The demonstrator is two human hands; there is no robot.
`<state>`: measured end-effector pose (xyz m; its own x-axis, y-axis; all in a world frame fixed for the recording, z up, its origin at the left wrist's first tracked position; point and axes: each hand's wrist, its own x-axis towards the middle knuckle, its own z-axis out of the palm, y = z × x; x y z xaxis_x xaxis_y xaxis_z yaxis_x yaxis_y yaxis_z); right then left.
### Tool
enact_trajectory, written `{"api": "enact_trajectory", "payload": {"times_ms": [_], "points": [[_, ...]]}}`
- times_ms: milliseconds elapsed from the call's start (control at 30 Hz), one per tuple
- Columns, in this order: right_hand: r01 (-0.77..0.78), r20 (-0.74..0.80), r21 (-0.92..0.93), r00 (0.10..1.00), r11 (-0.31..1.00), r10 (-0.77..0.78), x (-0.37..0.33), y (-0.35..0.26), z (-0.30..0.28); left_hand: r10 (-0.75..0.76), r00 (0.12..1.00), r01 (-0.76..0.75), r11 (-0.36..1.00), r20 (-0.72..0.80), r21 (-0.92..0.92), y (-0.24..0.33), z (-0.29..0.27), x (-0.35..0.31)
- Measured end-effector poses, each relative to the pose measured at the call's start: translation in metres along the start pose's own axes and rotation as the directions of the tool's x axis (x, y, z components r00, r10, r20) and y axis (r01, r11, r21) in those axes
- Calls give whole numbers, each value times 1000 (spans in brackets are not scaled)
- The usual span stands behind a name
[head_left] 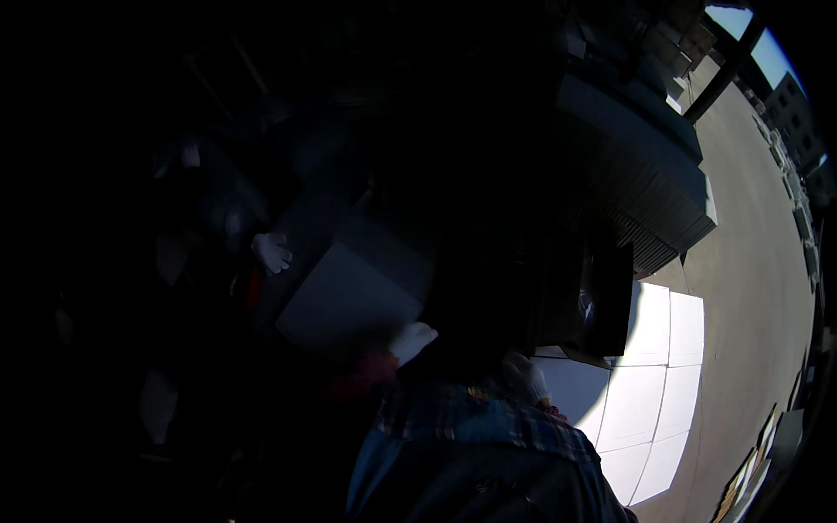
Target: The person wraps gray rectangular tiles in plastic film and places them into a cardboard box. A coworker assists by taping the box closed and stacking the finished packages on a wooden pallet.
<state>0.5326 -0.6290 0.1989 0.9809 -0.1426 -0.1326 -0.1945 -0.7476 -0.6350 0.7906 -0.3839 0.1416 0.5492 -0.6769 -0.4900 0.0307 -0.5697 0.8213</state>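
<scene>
Most of the scene lies in deep shadow. My left hand (411, 343), in a white glove, has its fingers stretched out at the near right corner of a pale flat rectangular panel (349, 296). Whether the panel is a loose sheet or the top of a box is too dark to tell. My right hand (525, 376), also in a white glove, is close in front of my body, by a dark boxy thing (602, 305) with a shiny patch. Its fingers are dim, and any grip is hidden.
Another person's white-gloved hand (272, 252) is spread beyond the panel's left side. White flat-topped pieces (641, 392) stand in rows on my right, mostly sunlit. Behind them is a long stack of dark sheets (636, 166). Sunlit concrete ground (750, 227) runs along the far right.
</scene>
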Motion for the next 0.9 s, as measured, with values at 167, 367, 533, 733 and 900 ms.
{"api": "enact_trajectory", "payload": {"times_ms": [167,367,533,733,900], "points": [[-441,73,278,895,853,439,87,50,-73,-206,977,210,975,-60,67,53,-17,78],[-375,-69,385,900,843,431,125,127,-94,-229,971,217,963,-63,-156,97,-24,163],[-443,-156,315,848,839,507,145,73,-179,-26,995,29,999,-95,31,112,-32,249],[-561,-239,466,664,684,708,180,122,-176,-194,981,178,944,31,279,176,-56,369],[-590,-176,383,708,711,683,312,146,-217,-167,974,79,881,151,467,201,-93,462]]}}
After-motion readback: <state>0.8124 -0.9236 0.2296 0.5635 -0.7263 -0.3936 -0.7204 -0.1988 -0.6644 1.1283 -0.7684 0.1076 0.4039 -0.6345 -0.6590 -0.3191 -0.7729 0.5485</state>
